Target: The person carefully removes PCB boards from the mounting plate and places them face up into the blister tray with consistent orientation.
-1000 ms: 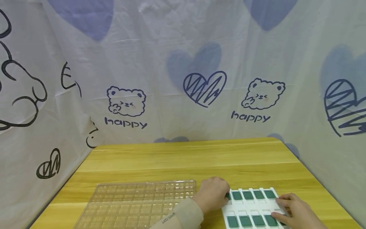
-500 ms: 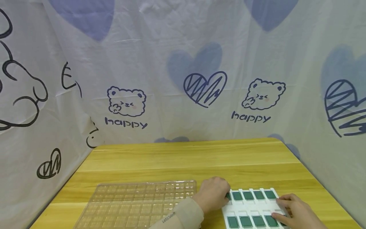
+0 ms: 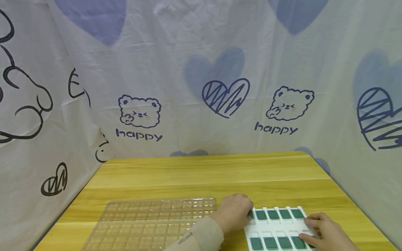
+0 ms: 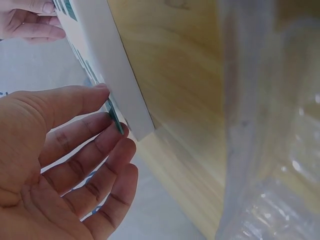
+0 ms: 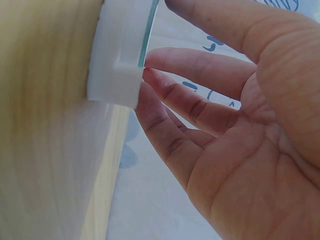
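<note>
A white tray [image 3: 271,227] with two rows of thin green rectangular pieces [image 3: 273,214] lies at the right front of the table. At its far left corner my left hand [image 3: 233,212] pinches one green piece [image 4: 116,121] between thumb and fingers, and the left wrist view shows that piece tilted at the tray's edge. My right hand [image 3: 328,233] touches the right end of the tray, its fingertips [image 5: 150,59] against the end wall and the thumb over the near row. Part of a green piece there is hidden beneath that hand.
Left of the white tray, a clear plastic tray [image 3: 150,223] with many square cells lies on the wooden table [image 3: 207,174]; my left forearm crosses its right part. A printed cloth [image 3: 182,129] hangs behind the table and along both sides.
</note>
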`<move>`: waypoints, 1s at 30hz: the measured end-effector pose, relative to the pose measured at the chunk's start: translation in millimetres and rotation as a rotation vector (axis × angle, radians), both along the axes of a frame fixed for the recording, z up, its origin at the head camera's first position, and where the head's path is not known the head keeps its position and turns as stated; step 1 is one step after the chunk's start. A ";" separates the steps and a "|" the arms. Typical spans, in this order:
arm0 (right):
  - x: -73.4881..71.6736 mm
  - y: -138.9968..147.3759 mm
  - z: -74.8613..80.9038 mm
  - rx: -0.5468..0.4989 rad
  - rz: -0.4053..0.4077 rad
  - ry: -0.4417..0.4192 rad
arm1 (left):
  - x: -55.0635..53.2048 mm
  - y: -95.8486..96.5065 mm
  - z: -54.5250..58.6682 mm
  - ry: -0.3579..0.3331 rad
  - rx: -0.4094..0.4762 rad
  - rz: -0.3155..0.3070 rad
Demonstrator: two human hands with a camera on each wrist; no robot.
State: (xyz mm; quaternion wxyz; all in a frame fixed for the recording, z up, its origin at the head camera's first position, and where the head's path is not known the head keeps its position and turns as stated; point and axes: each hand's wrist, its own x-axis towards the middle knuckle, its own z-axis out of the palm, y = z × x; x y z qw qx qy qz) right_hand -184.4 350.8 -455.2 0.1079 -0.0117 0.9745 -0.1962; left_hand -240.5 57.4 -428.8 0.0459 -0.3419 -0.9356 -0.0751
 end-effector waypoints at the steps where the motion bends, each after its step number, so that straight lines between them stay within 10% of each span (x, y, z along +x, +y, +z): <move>1: 0.4 0.0 0.3 -0.001 0.006 0.002 | -0.3 -0.4 0.4 -0.001 0.005 -0.002; 30: -1.5 0.8 0.2 0.012 0.019 -0.018 | -13.7 -53.5 15.5 -0.089 0.138 0.016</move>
